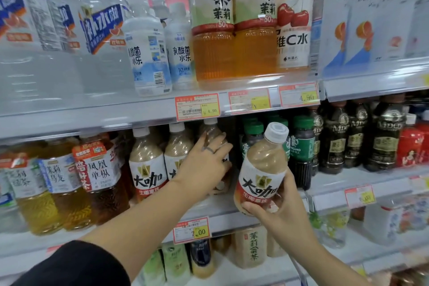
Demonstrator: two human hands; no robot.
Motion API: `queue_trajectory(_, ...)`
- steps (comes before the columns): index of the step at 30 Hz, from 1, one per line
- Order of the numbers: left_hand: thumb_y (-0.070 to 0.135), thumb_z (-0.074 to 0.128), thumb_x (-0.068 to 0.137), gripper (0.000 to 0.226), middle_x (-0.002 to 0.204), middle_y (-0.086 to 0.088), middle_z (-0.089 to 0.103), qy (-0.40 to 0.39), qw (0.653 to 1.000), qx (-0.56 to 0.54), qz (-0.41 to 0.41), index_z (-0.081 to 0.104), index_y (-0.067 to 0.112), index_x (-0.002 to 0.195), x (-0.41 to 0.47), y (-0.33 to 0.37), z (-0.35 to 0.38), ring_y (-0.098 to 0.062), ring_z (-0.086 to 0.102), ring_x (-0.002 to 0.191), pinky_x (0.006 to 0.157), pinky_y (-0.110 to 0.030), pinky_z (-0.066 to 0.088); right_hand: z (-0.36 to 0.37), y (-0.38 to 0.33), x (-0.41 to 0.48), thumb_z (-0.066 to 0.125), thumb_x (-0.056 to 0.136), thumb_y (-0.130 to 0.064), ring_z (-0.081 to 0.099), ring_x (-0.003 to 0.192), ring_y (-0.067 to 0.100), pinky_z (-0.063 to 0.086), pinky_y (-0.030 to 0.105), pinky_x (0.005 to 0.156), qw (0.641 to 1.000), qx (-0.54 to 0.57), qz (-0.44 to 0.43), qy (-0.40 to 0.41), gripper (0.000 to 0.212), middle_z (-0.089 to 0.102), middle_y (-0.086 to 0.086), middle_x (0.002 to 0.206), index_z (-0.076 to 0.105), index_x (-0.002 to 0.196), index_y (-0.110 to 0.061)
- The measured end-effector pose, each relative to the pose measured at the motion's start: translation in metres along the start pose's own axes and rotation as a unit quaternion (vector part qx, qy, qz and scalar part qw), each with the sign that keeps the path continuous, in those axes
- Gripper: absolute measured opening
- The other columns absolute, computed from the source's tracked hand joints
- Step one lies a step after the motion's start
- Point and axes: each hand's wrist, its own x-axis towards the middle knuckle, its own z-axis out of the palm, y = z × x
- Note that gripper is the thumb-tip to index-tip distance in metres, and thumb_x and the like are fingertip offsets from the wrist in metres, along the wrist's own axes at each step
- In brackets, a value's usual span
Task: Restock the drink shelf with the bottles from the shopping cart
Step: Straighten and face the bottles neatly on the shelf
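My right hand (282,210) grips a beige milk-coffee bottle (263,167) with a white cap and a red-and-white label, tilted a little, in front of the middle shelf (232,215). My left hand (206,165) reaches into that shelf and wraps around a third bottle of the same kind (212,133), standing upright in the row. Two matching coffee bottles (148,162) stand just left of it. A dark gap lies between that row and the green-capped bottles.
Amber tea bottles (76,183) stand left on the middle shelf, green-capped coffee bottles (301,146) and dark bottles (385,137) right. The upper shelf holds water jugs (34,30), tall tea bottles (212,25) and price tags (197,107). More drinks fill the lower shelf (250,251).
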Motion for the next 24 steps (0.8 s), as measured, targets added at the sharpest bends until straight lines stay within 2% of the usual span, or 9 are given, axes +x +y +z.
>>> queue_trajectory(2,0.017,0.057,0.087,0.028,0.147,-0.011,0.038,0.007,1.000,-0.009,-0.012,0.067,0.020,0.114,0.004,0.001,0.006,-0.035,0.027,0.139,0.111,-0.059,0.018,-0.002,0.003,0.001,0.080,0.068,-0.003,0.052,0.113,-0.005,0.046,0.008,0.084,1.000,0.001,0.004,-0.005,0.090,0.054,-0.032,0.117,0.032,0.126,-0.052)
queue_trajectory(4,0.015,0.042,0.096,0.035,0.152,-0.012,0.022,-0.026,0.999,-0.015,-0.033,0.053,0.016,0.129,0.012,0.003,0.009,-0.034,0.010,0.143,0.114,-0.058,0.005,-0.004,0.005,0.002,0.081,0.067,-0.005,0.053,0.113,-0.004,0.047,0.010,0.085,1.000,-0.004,0.004,-0.011,0.089,0.054,-0.028,0.119,0.033,0.128,-0.050)
queue_trajectory(6,0.013,0.039,0.096,0.038,0.151,-0.012,0.019,-0.037,0.998,-0.004,-0.042,0.048,0.016,0.133,0.016,0.003,0.006,-0.033,0.008,0.142,0.114,-0.057,0.004,-0.006,0.007,0.004,0.081,0.067,-0.006,0.053,0.114,-0.003,0.048,0.012,0.086,1.000,-0.003,0.008,-0.020,0.089,0.055,-0.025,0.121,0.033,0.128,-0.049)
queue_trajectory(10,0.013,0.044,0.095,0.036,0.147,-0.012,0.028,-0.029,0.998,-0.001,-0.049,0.052,0.017,0.130,0.019,0.004,0.010,-0.035,0.015,0.141,0.114,-0.057,0.011,-0.007,0.008,0.004,0.081,0.068,-0.006,0.052,0.115,-0.003,0.048,0.012,0.085,0.999,0.006,0.012,-0.032,0.089,0.054,-0.023,0.123,0.033,0.130,-0.048)
queue_trajectory(13,0.021,0.077,0.071,0.026,0.123,-0.010,0.060,0.009,0.999,0.008,-0.038,0.074,0.022,0.096,0.011,0.002,0.004,-0.034,0.050,0.123,0.103,-0.056,0.035,-0.008,0.005,0.003,0.081,0.067,-0.006,0.053,0.113,-0.005,0.047,0.010,0.084,0.999,0.008,0.010,-0.036,0.088,0.054,-0.027,0.119,0.034,0.130,-0.046)
queue_trajectory(15,0.017,0.085,0.053,0.032,0.111,-0.010,0.067,0.054,0.997,-0.035,-0.035,0.076,0.020,0.083,-0.003,0.000,0.003,-0.032,0.061,0.110,0.095,-0.055,0.043,-0.006,0.004,0.003,0.081,0.067,-0.007,0.053,0.113,-0.004,0.046,0.009,0.085,0.999,0.002,0.003,-0.041,0.088,0.054,-0.026,0.119,0.033,0.132,-0.042)
queue_trajectory(19,0.006,0.073,0.058,0.033,0.109,-0.010,0.067,0.188,0.980,-0.053,-0.042,0.071,0.015,0.090,-0.051,-0.004,0.009,-0.030,0.060,0.110,0.102,-0.052,0.038,0.007,-0.001,0.008,0.081,0.069,-0.012,0.049,0.121,0.000,0.045,0.016,0.095,0.998,-0.018,-0.018,-0.059,0.090,0.051,-0.020,0.127,0.029,0.134,-0.044)
queue_trajectory(21,0.004,0.072,0.061,0.035,0.111,-0.010,0.065,0.197,0.977,-0.037,-0.070,0.069,0.015,0.094,-0.071,-0.011,0.015,-0.029,0.052,0.114,0.104,-0.055,0.032,0.018,-0.003,0.014,0.079,0.071,-0.013,0.044,0.126,-0.001,0.041,0.022,0.102,0.996,-0.039,-0.032,-0.072,0.091,0.046,-0.020,0.132,0.025,0.134,-0.049)
queue_trajectory(24,0.007,0.078,0.061,0.040,0.121,-0.012,0.062,0.191,0.976,-0.023,-0.100,0.069,0.017,0.099,-0.087,-0.021,0.024,-0.031,0.045,0.122,0.104,-0.060,0.029,0.035,0.000,0.024,0.077,0.073,-0.015,0.038,0.132,0.006,0.038,0.036,0.108,0.994,-0.055,-0.038,-0.086,0.089,0.041,-0.013,0.140,0.023,0.141,-0.038)
